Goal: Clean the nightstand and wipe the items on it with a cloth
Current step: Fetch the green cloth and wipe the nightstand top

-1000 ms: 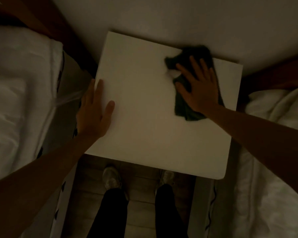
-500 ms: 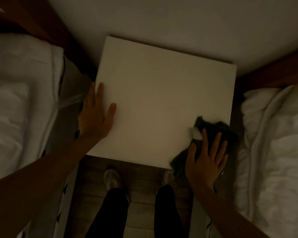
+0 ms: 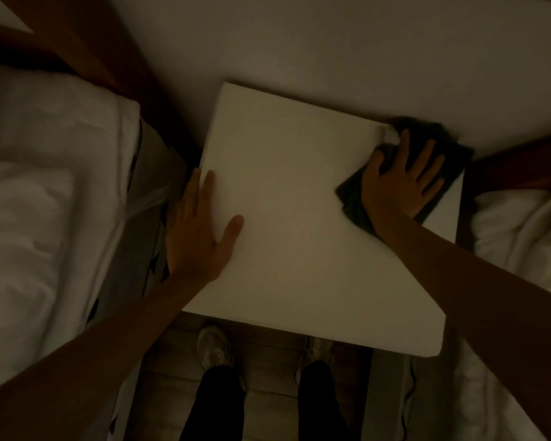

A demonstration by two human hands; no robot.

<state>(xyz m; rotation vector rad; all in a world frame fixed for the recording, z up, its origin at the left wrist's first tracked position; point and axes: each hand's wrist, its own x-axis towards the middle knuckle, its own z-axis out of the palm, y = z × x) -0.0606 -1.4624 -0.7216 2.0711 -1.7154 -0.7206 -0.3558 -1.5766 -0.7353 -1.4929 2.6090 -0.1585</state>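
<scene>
A white square nightstand [image 3: 299, 224] stands against the wall in dim light, its top bare of items. A dark cloth [image 3: 449, 148] with a small white tag lies at the top's far right corner. My right hand [image 3: 398, 183] presses flat on the cloth with fingers spread and straight. My left hand [image 3: 201, 230] rests flat on the nightstand's left edge, fingers straight, thumb out on the top.
Beds with white bedding flank the nightstand on the left [image 3: 45, 202] and right [image 3: 522, 237], each with a brown wooden headboard [image 3: 109, 52]. The pale wall [image 3: 331, 43] runs behind. My legs and shoes [image 3: 213, 348] stand on the floor in front.
My right hand slid the cloth from the far right down to the near right corner, then back up to the far right corner. My left hand stayed on the left edge.
</scene>
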